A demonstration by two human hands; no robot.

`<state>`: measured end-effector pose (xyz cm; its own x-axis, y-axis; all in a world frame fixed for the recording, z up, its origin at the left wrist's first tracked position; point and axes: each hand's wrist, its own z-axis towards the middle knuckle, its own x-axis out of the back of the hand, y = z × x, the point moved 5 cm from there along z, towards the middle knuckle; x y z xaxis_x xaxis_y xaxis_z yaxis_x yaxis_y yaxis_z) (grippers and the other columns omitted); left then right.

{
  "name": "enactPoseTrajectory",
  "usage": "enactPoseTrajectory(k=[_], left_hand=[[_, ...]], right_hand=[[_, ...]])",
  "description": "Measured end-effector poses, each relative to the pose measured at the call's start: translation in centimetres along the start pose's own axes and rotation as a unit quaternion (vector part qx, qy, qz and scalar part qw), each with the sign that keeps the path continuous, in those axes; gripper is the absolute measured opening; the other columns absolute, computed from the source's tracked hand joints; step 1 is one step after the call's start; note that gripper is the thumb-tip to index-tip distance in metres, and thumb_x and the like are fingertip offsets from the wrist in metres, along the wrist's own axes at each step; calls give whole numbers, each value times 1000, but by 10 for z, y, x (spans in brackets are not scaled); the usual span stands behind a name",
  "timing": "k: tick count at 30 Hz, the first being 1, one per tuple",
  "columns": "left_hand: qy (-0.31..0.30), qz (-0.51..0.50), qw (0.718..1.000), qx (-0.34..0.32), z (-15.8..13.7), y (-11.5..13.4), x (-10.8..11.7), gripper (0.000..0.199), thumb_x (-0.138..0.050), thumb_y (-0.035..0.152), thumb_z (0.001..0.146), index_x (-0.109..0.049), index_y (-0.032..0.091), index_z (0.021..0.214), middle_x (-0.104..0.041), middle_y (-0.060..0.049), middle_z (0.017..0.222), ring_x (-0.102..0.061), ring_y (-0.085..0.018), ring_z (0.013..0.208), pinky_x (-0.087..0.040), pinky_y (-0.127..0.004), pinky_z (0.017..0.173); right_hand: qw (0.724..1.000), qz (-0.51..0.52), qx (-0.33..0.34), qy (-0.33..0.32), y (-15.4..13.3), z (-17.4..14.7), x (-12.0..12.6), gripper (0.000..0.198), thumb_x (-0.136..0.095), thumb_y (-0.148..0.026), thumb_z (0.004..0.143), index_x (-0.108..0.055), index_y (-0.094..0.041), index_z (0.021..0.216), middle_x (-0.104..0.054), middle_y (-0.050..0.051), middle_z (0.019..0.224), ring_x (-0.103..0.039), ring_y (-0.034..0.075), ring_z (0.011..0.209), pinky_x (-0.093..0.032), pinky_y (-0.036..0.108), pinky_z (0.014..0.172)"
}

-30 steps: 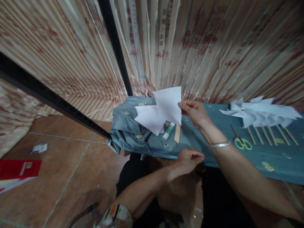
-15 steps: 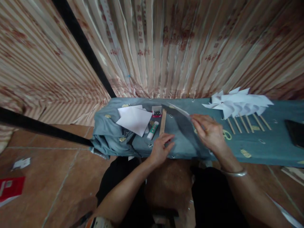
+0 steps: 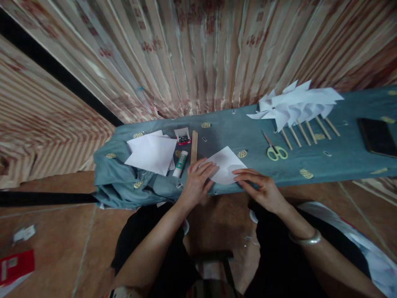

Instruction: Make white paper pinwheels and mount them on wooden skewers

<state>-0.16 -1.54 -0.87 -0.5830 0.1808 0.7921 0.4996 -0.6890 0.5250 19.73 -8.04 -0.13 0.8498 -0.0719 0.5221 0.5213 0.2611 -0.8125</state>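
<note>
A square sheet of white paper (image 3: 226, 162) sits between my hands at the front edge of the cloth-covered bench, one corner pointing away from me. My left hand (image 3: 197, 179) grips its left corner, fingers on top and the thumb tucked below. At the right corner, my right hand (image 3: 262, 189) pinches the paper between thumb and fingers. Just beyond my left hand lie several wooden sticks (image 3: 194, 145) side by side and a green-and-white glue stick (image 3: 180, 164). Scissors with pale green handles (image 3: 276, 153) rest to the right of the paper.
A stack of white paper sheets (image 3: 151, 152) lies at left, beside a small open box of pins (image 3: 182, 136). Several overlapping paper pinwheels (image 3: 297, 105) on sticks lie back right, with a dark phone-like object (image 3: 377, 137) beyond. A striped curtain (image 3: 198, 58) hangs behind the bench.
My right hand has brought the paper down and left, from raised and edge-on to flat before me. My left hand has taken hold of its other corner. The view has shifted right.
</note>
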Motion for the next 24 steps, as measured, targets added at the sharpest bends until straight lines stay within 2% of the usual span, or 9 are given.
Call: enactPoseTrajectory(k=[4,9,12,14,17,19,24], left_hand=[[-13,-8,999,32,6,1,-6,29,-52,25,94,-64,21,119,-71,-9,111,-60,-23,111,-38,-49,105],[21,2,999,44,9,-8,-10,34,-49,28,95,-58,18,126,-71,-10,113,-64,-22,98,-44,-46,100],[41,29,998,41,10,-6,-7,44,-47,28,95,-47,16,137,-64,-14,126,-58,-24,115,-44,-46,101],[43,64,997,15,9,5,-7,46,-45,26,96,-42,15,140,-53,-16,141,-45,-26,133,-38,-47,109],[-23,109,993,-48,4,26,-18,46,-40,21,97,-39,16,143,-41,-15,152,-25,-26,147,-25,-51,117],[-74,121,988,-67,-2,35,-28,51,-43,25,96,-35,14,145,-38,-15,154,-18,-26,150,-21,-53,119],[-124,124,984,-44,-9,34,-40,63,-52,36,93,-31,10,147,-33,-17,156,-15,-31,150,-18,-57,119]], right_hand=[[997,39,-56,48,9,3,7,13,-62,-32,87,-71,-24,91,-74,7,108,-68,22,104,-52,42,97],[987,8,-98,127,32,15,13,14,-64,-37,84,-71,-24,85,-73,7,108,-67,24,106,-49,45,99],[983,-25,-104,150,45,29,12,16,-63,-37,83,-71,-23,81,-72,8,110,-67,25,107,-47,45,100],[981,-52,-103,158,52,37,10,17,-63,-37,82,-71,-23,80,-71,9,112,-66,26,107,-47,45,99],[977,-95,-102,159,59,45,5,17,-61,-36,81,-72,-23,79,-70,11,115,-66,27,108,-48,46,98],[973,-123,-102,164,61,46,2,17,-60,-35,81,-72,-22,79,-70,12,116,-65,28,110,-47,47,99],[963,-180,-101,172,59,45,-2,18,-60,-34,81,-72,-20,79,-68,15,119,-62,31,113,-46,50,99]])
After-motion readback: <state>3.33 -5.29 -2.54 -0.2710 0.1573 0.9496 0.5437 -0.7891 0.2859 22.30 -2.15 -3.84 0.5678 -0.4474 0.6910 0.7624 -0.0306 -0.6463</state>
